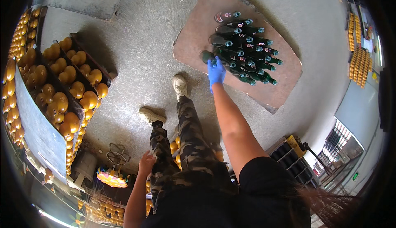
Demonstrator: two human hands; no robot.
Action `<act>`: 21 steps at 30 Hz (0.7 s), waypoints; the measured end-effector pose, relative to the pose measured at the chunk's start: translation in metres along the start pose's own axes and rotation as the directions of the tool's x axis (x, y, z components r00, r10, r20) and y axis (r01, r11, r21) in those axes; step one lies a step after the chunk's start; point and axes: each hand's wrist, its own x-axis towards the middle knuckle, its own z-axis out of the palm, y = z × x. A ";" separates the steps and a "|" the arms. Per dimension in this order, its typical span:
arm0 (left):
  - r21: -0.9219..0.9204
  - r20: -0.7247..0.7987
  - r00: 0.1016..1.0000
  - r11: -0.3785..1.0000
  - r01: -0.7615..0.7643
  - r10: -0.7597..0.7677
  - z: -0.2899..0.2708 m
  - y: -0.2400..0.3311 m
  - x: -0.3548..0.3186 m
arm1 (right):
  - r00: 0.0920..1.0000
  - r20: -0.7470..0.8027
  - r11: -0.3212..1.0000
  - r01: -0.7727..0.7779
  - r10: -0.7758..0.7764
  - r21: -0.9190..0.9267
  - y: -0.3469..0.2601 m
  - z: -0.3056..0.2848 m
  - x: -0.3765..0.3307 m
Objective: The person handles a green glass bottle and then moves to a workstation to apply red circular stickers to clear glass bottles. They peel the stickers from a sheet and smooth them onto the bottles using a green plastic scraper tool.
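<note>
My right hand (216,72), in a blue glove, reaches forward and is closed around the neck of a green glass bottle (207,56). That bottle is at the near left edge of a tight cluster of green glass bottles (247,48), some with red and white marks. The cluster stands on a brown board (200,25) on the floor. Bare and hanging low beside my left thigh, my left hand (146,163) holds nothing that I can see. Its fingers are loosely apart.
On the left stands a dark rack (39,116) filled with amber rounded pieces. A valve wheel (117,158) and a colourful round object (112,177) are at the lower left. A crate of dark bottles (288,158) stands at the lower right. Concrete floor (144,34) surrounds the board.
</note>
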 end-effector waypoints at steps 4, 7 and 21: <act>-0.261 0.058 0.995 0.961 0.096 -0.084 0.008 -0.001 0.004 | 0.996 -0.087 0.999 -0.034 0.034 0.000 0.028 0.027 0.027; -0.240 0.029 0.999 0.969 0.051 -0.045 0.016 0.003 0.002 | 0.990 -0.027 0.986 -0.132 0.135 0.102 0.014 0.037 0.033; -0.404 -0.261 0.955 0.914 0.025 -0.141 0.014 -0.018 -0.028 | 0.799 0.559 0.937 -0.016 0.222 -0.349 0.018 0.001 0.062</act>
